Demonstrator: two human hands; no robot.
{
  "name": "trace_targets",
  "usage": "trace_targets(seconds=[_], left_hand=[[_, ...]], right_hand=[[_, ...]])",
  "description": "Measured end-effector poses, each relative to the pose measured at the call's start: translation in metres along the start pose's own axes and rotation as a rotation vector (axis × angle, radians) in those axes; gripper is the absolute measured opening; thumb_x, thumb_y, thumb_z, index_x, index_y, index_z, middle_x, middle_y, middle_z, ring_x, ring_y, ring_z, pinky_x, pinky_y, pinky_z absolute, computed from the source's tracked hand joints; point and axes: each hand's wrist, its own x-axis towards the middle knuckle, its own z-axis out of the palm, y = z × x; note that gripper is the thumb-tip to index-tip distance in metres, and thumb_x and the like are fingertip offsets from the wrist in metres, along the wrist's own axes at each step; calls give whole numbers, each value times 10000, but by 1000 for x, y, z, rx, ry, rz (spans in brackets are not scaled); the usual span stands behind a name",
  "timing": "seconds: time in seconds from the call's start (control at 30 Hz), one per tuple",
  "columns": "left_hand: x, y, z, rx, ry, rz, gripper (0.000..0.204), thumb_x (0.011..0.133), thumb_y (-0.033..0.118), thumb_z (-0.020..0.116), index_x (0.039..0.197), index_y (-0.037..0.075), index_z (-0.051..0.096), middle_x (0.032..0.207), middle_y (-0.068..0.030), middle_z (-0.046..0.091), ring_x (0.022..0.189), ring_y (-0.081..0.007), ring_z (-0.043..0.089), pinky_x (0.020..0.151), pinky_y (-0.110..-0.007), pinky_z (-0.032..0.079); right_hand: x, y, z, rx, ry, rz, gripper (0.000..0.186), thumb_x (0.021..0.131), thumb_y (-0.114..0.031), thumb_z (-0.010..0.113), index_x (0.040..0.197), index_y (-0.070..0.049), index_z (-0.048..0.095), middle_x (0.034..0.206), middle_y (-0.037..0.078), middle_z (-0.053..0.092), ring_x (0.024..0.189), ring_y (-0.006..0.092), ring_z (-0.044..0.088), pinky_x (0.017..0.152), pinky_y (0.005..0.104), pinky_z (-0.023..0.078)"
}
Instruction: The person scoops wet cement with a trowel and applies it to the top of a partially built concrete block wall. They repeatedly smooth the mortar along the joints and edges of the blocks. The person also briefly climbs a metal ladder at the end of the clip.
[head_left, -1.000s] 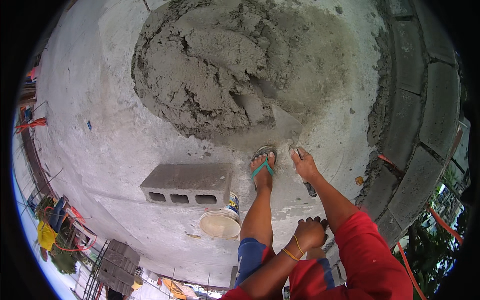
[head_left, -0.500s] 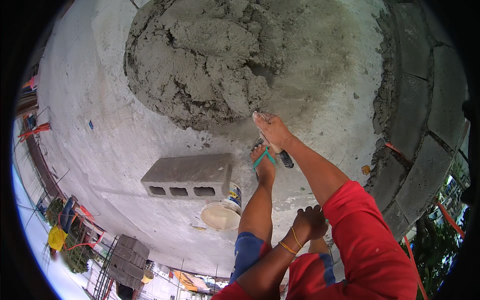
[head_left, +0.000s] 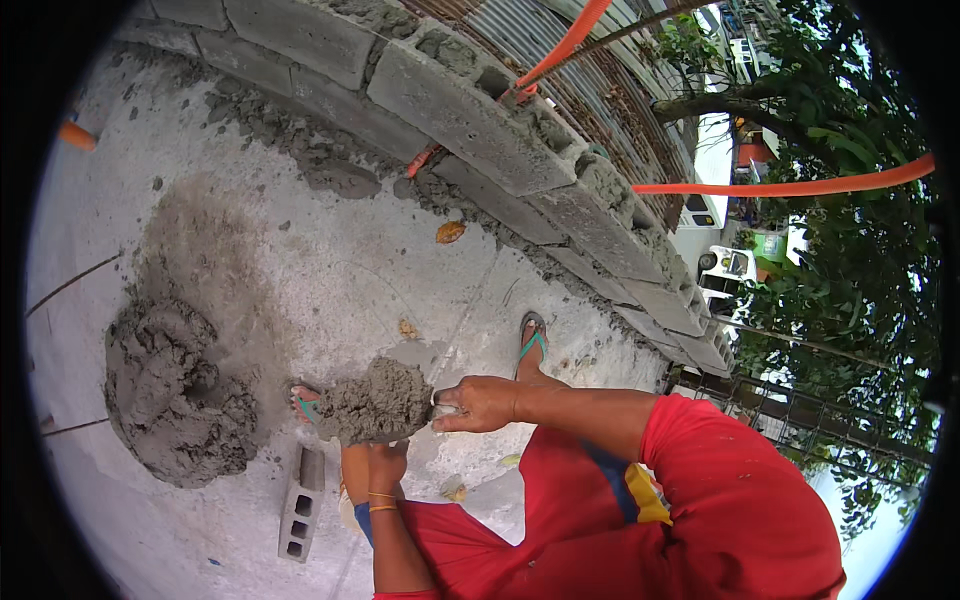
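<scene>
A heaped lump of wet grey mortar (head_left: 385, 400) hangs in front of me, above the concrete floor. My left hand (head_left: 388, 460) is closed just below its near edge, with yellow bands at the wrist. Whatever bears the mortar there is hidden under it. From the right, my right hand (head_left: 475, 403) reaches to the lump's edge, thumb and fingers apart, the tips smeared pale and at the mortar. A larger pile of mortar (head_left: 180, 400) lies on the floor to the left.
A low wall of hollow blocks (head_left: 470, 120) crosses the far side, with mortar dropped along its foot. Orange tubing (head_left: 780, 187) runs beyond it. A loose hollow block (head_left: 302, 505) lies at lower left. Thin rods (head_left: 75, 280) show at far left. My sandalled feet (head_left: 533, 345) stand on the floor.
My view has turned right toward the block wall. The mortar lump is now up off the floor above my left hand. My right hand has left the pile and come to the lump's edge.
</scene>
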Motion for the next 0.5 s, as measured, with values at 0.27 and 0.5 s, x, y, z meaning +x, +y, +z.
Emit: trace_targets(seconds=[0.27,0.5], left_hand=[[-105,157,45,-347,324,-52,428,987,150,573,1344,-86,576,1174,-146,678,903,-172,647,840,-321,521],[-181,244,138,-274,334,-148,389,981,123,588,1301,-96,598,1148,-150,701,883,-193,671,808,-327,545]], right_hand=[[-349,236,-73,54,267,292,810,983,-666,494,1352,47,600,1155,324,679,1108,453,656,1001,449,507],[-494,357,-106,465,459,421,833,969,-623,591,1393,93,543,1117,281,703,881,306,691,783,395,555]])
